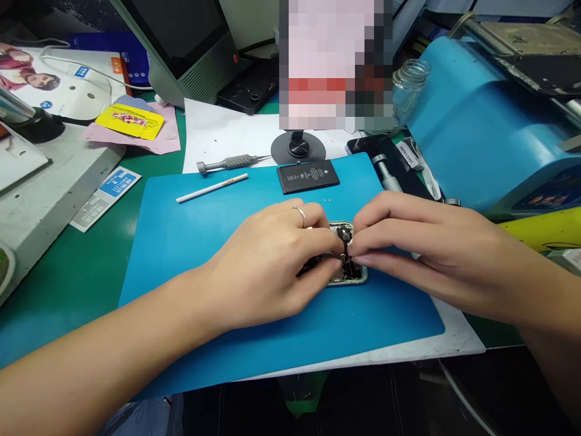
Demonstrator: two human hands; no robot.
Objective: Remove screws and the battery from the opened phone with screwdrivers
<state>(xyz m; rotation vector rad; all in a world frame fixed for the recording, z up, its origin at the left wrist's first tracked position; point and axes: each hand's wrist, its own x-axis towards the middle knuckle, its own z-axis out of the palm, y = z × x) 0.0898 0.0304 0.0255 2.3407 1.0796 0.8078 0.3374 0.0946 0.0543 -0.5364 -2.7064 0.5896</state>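
An opened smartphone (pixel 348 274) lies on the blue mat (pixel 195 242), its inner parts bare at the right end. My left hand (pixel 276 260) covers its left portion, with thumb and forefinger closed together over the inside of the phone. From the right, my right hand (pixel 408 236) reaches in, its fingertips pinched at the phone's inner parts, close to the left fingertips. Whatever lies between the fingers of either hand is too small or hidden to make out. Just behind the phone rests a black phone battery (pixel 308 177).
A white stick (pixel 212 188) and a grey screwdriver (pixel 231 162) lie towards the back left. Behind the mat stands a round stand base (pixel 298 147). A blue machine (pixel 481 133) takes up the right side, beside a glass jar (pixel 408 91). A monitor (pixel 181 42) stands at the back.
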